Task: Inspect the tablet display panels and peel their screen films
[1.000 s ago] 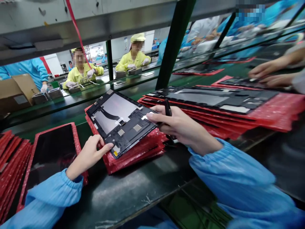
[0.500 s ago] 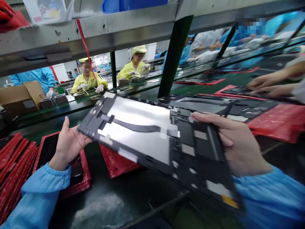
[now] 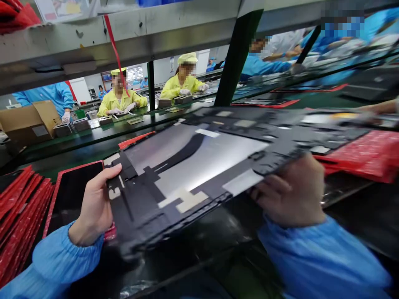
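An opened tablet body (image 3: 215,155) is held tilted in front of me, its inner side up. It has a black frame, a silver metal plate and a dark ribbon cable across the plate. My left hand (image 3: 95,199) grips its left end, thumb on top and fingers hidden beneath. At the near right edge, my right hand (image 3: 293,191) holds it from below with curled fingers, slightly blurred. Below and left of it, a dark screen panel (image 3: 73,191) lies on a red bubble-wrap sleeve, partly hidden by my left hand.
Several red bubble-wrap sleeves (image 3: 21,224) lean in a row at left, and more red wrap (image 3: 370,153) lies at right. A slanted green post (image 3: 238,58) and a metal shelf (image 3: 174,31) stand ahead. Co-workers sit across the green line; a co-worker's arm (image 3: 382,107) reaches in at right.
The tablet body has turned in my hands, and its right end now points away. My left thumb has come down onto its end; my right hand has shifted to the near edge.
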Action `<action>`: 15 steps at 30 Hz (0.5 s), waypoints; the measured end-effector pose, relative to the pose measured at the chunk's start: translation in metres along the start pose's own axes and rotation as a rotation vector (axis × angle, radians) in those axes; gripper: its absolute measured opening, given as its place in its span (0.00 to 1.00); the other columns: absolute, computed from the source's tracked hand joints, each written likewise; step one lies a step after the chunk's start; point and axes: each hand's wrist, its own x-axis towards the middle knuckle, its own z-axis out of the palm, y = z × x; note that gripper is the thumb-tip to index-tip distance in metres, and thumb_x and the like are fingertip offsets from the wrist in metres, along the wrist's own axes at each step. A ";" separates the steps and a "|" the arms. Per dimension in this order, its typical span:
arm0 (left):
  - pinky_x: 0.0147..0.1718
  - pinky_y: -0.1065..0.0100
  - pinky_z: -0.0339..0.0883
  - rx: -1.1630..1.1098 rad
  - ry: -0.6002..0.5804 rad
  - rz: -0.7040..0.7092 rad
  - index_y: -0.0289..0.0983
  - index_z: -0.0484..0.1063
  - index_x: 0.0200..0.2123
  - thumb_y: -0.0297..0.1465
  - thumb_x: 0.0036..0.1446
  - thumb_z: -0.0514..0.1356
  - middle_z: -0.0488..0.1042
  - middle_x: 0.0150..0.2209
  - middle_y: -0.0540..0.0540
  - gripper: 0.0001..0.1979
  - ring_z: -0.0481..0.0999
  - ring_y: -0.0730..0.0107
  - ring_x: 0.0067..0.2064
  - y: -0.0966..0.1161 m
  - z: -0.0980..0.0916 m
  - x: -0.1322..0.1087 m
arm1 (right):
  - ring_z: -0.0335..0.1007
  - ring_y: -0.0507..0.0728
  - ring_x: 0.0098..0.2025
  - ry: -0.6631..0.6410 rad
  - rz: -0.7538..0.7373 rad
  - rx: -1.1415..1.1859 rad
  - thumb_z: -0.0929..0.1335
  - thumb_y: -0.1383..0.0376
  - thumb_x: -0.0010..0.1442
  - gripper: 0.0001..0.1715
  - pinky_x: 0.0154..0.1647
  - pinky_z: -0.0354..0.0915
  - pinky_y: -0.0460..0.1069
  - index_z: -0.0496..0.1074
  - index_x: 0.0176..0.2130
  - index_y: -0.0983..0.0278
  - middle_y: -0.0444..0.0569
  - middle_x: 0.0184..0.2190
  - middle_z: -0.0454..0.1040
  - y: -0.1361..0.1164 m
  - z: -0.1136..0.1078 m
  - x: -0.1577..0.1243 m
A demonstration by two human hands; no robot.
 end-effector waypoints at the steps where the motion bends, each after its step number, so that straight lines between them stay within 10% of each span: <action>1: 0.24 0.66 0.75 -0.006 0.012 0.098 0.32 0.75 0.28 0.28 0.44 0.64 0.75 0.20 0.48 0.06 0.77 0.64 0.23 -0.008 0.001 -0.003 | 0.38 0.44 0.07 -0.007 0.034 0.086 0.61 0.38 0.56 0.32 0.07 0.42 0.44 0.65 0.23 0.62 0.39 0.10 0.56 0.002 0.009 -0.011; 5: 0.29 0.65 0.75 0.044 -0.055 0.387 0.35 0.76 0.27 0.34 0.40 0.70 0.77 0.23 0.48 0.11 0.79 0.61 0.28 -0.046 -0.001 -0.010 | 0.40 0.42 0.08 -0.020 0.148 0.384 0.68 0.38 0.49 0.33 0.07 0.38 0.41 0.72 0.39 0.63 0.40 0.16 0.65 0.010 0.053 -0.054; 8: 0.34 0.66 0.74 0.167 -0.230 0.388 0.38 0.77 0.35 0.40 0.47 0.67 0.80 0.32 0.46 0.14 0.80 0.61 0.35 -0.057 -0.012 -0.003 | 0.66 0.48 0.20 0.074 0.150 0.343 0.74 0.56 0.51 0.24 0.21 0.65 0.40 0.70 0.46 0.59 0.42 0.25 0.72 0.015 0.071 -0.071; 12: 0.37 0.63 0.72 0.278 -0.669 0.348 0.37 0.78 0.41 0.60 0.41 0.60 0.79 0.41 0.40 0.36 0.78 0.53 0.43 -0.030 -0.030 0.023 | 0.73 0.52 0.30 0.135 0.105 0.350 0.75 0.61 0.50 0.27 0.28 0.71 0.43 0.70 0.50 0.58 0.45 0.36 0.75 0.027 0.053 -0.066; 15: 0.39 0.59 0.71 0.229 -0.703 0.202 0.37 0.74 0.49 0.62 0.49 0.50 0.78 0.46 0.39 0.39 0.78 0.55 0.41 -0.008 -0.034 0.040 | 0.74 0.54 0.33 0.171 0.059 0.268 0.75 0.60 0.49 0.24 0.30 0.71 0.43 0.73 0.47 0.59 0.46 0.39 0.76 0.039 0.032 -0.061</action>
